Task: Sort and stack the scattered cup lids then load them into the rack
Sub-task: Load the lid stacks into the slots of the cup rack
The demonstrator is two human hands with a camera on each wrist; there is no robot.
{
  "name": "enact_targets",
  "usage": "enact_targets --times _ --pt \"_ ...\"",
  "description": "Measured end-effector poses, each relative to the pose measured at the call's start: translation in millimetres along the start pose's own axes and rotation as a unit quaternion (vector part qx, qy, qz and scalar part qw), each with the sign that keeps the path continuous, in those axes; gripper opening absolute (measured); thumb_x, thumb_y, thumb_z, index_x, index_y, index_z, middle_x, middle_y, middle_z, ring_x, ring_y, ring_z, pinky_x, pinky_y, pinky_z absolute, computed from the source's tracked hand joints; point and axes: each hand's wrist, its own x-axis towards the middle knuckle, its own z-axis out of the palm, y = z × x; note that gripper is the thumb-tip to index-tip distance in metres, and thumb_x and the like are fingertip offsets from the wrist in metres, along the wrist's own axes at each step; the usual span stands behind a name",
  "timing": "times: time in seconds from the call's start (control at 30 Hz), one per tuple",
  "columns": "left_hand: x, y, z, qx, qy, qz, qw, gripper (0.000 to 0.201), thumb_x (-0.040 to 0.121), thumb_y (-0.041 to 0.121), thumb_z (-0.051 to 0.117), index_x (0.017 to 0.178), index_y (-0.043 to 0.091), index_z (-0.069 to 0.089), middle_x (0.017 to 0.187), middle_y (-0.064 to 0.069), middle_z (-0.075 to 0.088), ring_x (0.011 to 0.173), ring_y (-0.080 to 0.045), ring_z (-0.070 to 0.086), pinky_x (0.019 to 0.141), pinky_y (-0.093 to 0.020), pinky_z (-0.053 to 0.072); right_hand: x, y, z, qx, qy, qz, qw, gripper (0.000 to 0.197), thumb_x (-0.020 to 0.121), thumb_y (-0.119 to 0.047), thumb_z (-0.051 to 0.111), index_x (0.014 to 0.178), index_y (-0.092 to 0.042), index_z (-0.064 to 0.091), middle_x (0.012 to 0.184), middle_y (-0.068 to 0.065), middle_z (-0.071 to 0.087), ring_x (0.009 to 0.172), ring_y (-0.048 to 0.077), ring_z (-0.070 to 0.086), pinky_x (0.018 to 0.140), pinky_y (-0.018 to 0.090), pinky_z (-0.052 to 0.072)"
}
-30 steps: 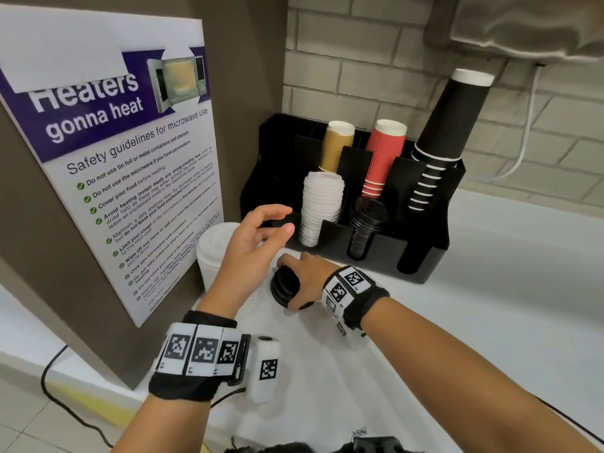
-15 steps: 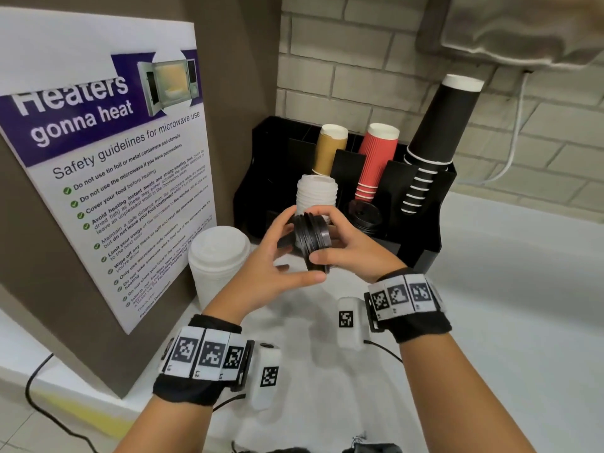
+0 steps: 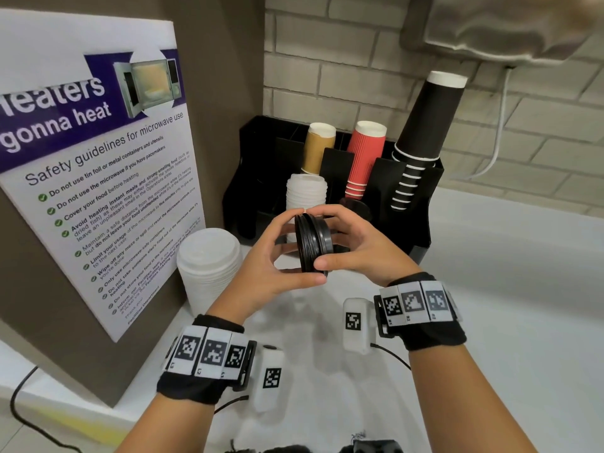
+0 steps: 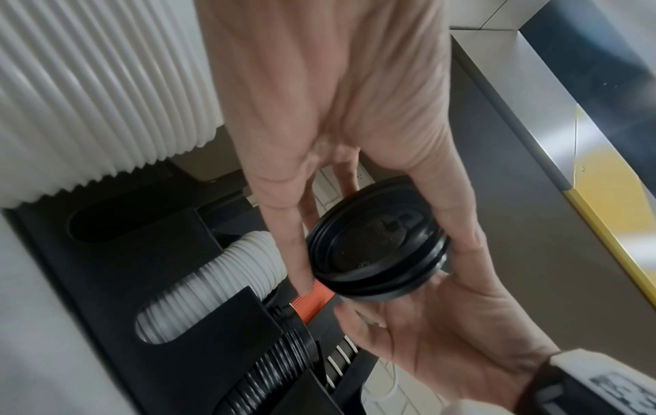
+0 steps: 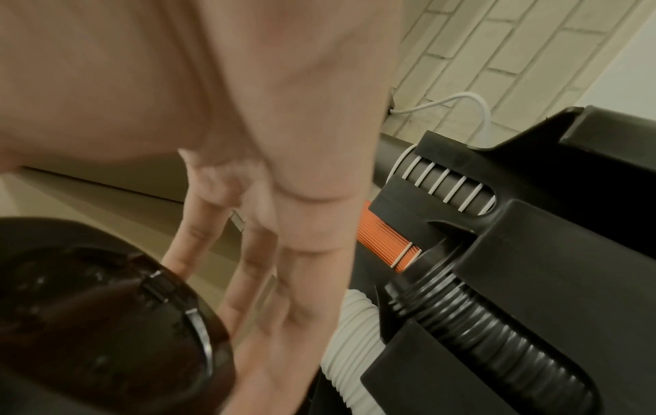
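head view puts both hands up in front of the rack (image 3: 421,204), and between them a small stack of black lids (image 3: 313,244) turned on edge, held clear of the white counter (image 3: 510,289). left hand (image 3: 261,256) has its thumb under the stack and its fingers curved over the top rim; right hand (image 3: 356,246) cups the other face, thumb pressing the near edge — so both are grasping the same lids. left wrist camera shows the top lid's face (image 4: 376,247), sip hole and all, pinched between fingers of both hands. right wrist camera gets only a dark, blurred slice of the lids (image 5: 106,331) at the lower left, fingers spread past them.

behind the hands the rack's front slots hold a column of white lids (image 3: 305,197) and, to its right, a column of black lids (image 5: 490,345); its leftmost front slot (image 4: 103,224) looks dark. the back row carries upside-down cups — tan (image 3: 318,147), red (image 3: 366,158), and a tall leaning stack of black ones (image 3: 425,132). a second, wider pile of white lids (image 3: 209,266) stands on the counter just left of the rack, against a microwave safety poster (image 3: 98,178).
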Motion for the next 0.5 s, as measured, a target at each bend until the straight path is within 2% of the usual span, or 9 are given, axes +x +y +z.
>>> enact_targets --times 0.1,0.2,0.37,0.5 --pt "-0.5 0.9 4.1 0.006 0.029 0.008 1.0 0.088 0.056 0.029 0.09 0.132 0.04 0.047 0.124 0.016 0.056 0.113 -0.013 0.06 0.09 -0.042 0.056 0.0 -0.2 1.7 0.003 0.007 -0.006 1.0 0.065 0.067 -0.012 0.082 0.124 -0.027 0.055 0.11 -0.005 0.065 0.104 0.011 0.064 0.084 0.025 0.052" --pt "-0.8 1.6 5.0 0.009 0.039 0.012 0.999 0.083 0.057 0.03 0.088 0.129 0.039 0.047 0.125 0.014 0.055 0.112 -0.015 0.059 0.091 -0.048 0.055 0.0 -0.4 3.6 0.003 0.011 -0.007 1.0 0.064 0.066 -0.014 0.083 0.123 -0.027 0.055 0.111 0.0 0.064 0.103 0.01 0.064 0.083 0.023 0.052" --pt "-1.1 4.6 1.1 0.013 0.021 0.007 1.0 0.081 0.057 0.029 0.089 0.127 0.041 0.049 0.125 0.012 0.054 0.111 -0.017 0.059 0.079 -0.04 0.059 -1.3 -2.3 -0.3 -0.012 0.003 -0.009 1.0 0.066 0.066 -0.016 0.083 0.125 -0.026 0.055 0.117 0.004 0.062 0.107 0.015 0.062 0.089 0.03 0.053" --pt "-0.4 5.5 3.0 0.011 0.026 0.006 1.0 0.085 0.056 0.028 0.089 0.13 0.037 0.049 0.13 0.005 0.052 0.113 -0.02 0.058 0.084 -0.043 0.058 -0.2 -2.8 2.3 -0.01 0.004 -0.019 1.0 0.067 0.065 -0.013 0.084 0.125 -0.024 0.055 0.118 0.008 0.062 0.106 0.015 0.063 0.088 0.027 0.052"
